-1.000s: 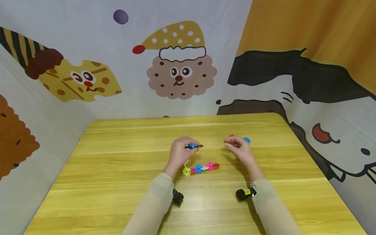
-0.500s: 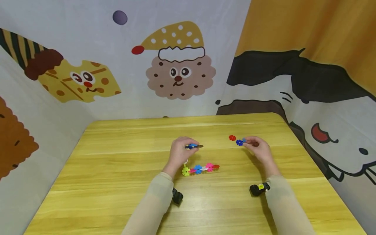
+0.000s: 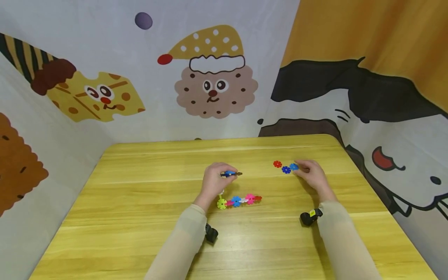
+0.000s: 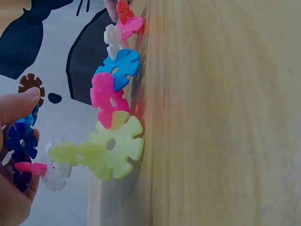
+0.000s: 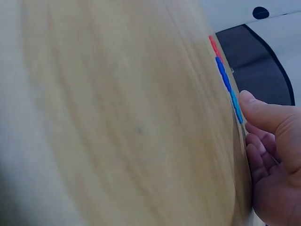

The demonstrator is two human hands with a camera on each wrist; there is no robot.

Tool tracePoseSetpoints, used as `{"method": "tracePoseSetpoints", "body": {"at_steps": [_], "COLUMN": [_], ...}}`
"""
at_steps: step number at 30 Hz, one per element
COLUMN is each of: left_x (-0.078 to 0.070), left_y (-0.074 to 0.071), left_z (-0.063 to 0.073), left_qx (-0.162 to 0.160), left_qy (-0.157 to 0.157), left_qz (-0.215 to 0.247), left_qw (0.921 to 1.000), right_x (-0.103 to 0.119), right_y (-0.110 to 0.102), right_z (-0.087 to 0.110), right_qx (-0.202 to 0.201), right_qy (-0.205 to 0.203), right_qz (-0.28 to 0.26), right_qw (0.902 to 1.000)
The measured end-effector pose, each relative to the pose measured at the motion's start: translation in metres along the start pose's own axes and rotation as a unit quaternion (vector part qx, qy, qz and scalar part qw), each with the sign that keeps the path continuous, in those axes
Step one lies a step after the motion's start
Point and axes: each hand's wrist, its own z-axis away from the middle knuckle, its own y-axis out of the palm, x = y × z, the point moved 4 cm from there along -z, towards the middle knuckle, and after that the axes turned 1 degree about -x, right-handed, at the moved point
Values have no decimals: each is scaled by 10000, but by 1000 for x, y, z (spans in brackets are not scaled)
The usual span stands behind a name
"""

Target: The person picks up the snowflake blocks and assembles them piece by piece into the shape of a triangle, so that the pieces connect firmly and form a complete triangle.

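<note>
My left hand (image 3: 212, 182) pinches one end of a chain of interlocking plastic flower discs. Brown, light blue and dark blue discs (image 4: 21, 140) lie at its fingers in the left wrist view. From there the chain bends through white and yellow-green discs (image 4: 116, 146), and its pink, blue, white and red length (image 3: 236, 201) runs right along the table. My right hand (image 3: 314, 179) is beside a loose light blue disc (image 3: 293, 167), thumb and forefinger apart at its edge. In the right wrist view the thumb (image 5: 256, 110) is close to that disc; whether it touches cannot be told.
A loose dark blue disc (image 3: 286, 170) and a red disc (image 3: 277, 164) lie flat just left of the light blue one. The wooden table (image 3: 140, 217) meets a cartoon-printed cloth (image 3: 157, 128) behind. A small black camera sits on each wrist.
My right hand has moved right, from the middle over to the loose discs, uncovering the red and dark blue ones. My left hand keeps its hold on the chain, nearly still.
</note>
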Motion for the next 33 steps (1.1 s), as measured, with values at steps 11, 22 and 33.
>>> {"method": "tracePoseSetpoints", "body": {"at_steps": [11, 22, 33], "left_x": [1, -1, 1], "left_y": [1, 1, 2], "left_z": [0, 0, -1], "left_qx": [50, 16, 43], "left_qy": [-54, -14, -21], "left_qz": [8, 59, -10], "left_qw": [10000, 10000, 10000], "right_x": [-2, -5, -4], "right_y": [1, -4, -3], "right_z": [-5, -3, 15], "right_qx": [186, 296, -374], "right_qy": [-32, 154, 236], "right_qz": [368, 342, -229], "right_qw": [9991, 9989, 9988]}}
